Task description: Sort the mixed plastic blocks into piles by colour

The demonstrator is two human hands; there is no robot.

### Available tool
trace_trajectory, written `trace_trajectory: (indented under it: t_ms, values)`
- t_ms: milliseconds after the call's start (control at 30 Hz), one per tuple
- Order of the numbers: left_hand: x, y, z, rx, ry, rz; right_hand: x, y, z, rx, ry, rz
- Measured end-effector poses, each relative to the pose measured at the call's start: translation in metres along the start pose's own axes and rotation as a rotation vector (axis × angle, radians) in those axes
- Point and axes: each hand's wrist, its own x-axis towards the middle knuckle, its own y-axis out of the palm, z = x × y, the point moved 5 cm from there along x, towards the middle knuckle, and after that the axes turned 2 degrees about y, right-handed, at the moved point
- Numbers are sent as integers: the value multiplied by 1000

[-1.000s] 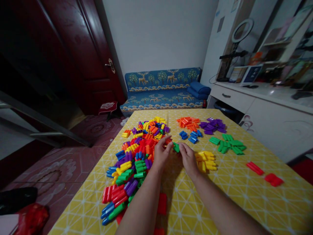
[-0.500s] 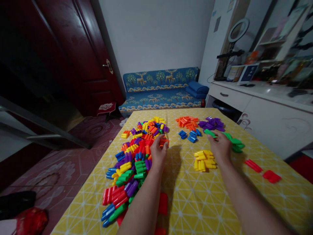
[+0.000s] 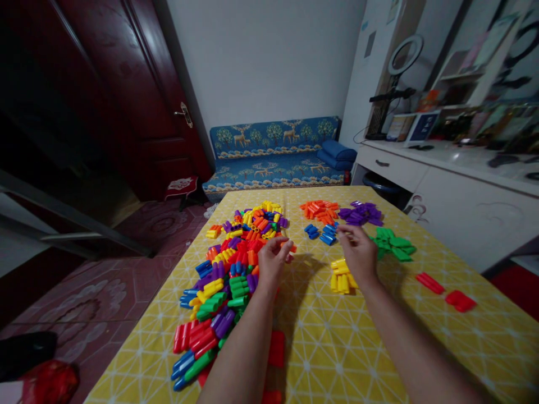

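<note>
My left hand [image 3: 273, 264] hovers at the right side of a mixed heap of plastic building blocks [image 3: 219, 286], its fingers closed on an orange block [image 3: 292, 247] that partly shows past the fingertips. Over the table's middle, my right hand [image 3: 359, 252] holds nothing that I can see, and its fingers are slightly apart. Just beneath it lie yellow blocks [image 3: 340, 278], partly covered by the hand. Blue blocks [image 3: 328, 234] are close to its fingertips. To its right sits a pile of green blocks [image 3: 393, 244].
Orange blocks [image 3: 319, 211] and purple blocks [image 3: 361, 213] form piles toward the far edge. A few red blocks [image 3: 461, 301] lie at the right. The table has a yellow patterned cloth [image 3: 337, 359]. Beyond it stand a blue sofa [image 3: 273, 163] and a white dresser [image 3: 463, 191].
My right hand has let go of a green block at the green pile and moved left toward the middle. The left hand has lifted an orange block slightly away from the heap.
</note>
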Motion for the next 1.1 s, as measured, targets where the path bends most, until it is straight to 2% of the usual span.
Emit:
trace_trajectory:
  t_ms: [100,167,267,400,533,633,700,800,900,1000,1033,1100]
  values:
    - [-2,0,-2,49,10,20,-29,51,33,148,2,461]
    - [-3,-1,-4,80,31,16,-46,70,43,195,35,588]
    - [-4,0,-5,98,28,40,-57,80,39,245,124,565]
    - [-5,3,-5,175,31,121,-53,77,25,337,191,523]
    - [-4,-2,-6,301,78,58,-43,74,11,353,333,572]
    - [-2,-5,-5,326,78,16,-22,73,-6,278,441,592]
    - [-2,-4,-5,332,73,18,4,70,-19,222,473,526]
    - [-2,-4,-6,340,71,19,47,64,-32,211,454,340]
    - [-3,-4,-5,353,85,26,64,59,-35,228,426,166]
    - [-3,-4,-6,354,98,31,38,64,-24,308,389,120]
    - [-3,-4,-7,350,97,31,21,68,-17,338,381,162]
    - [-4,-4,-10,338,100,13,-19,78,-1,362,376,364]
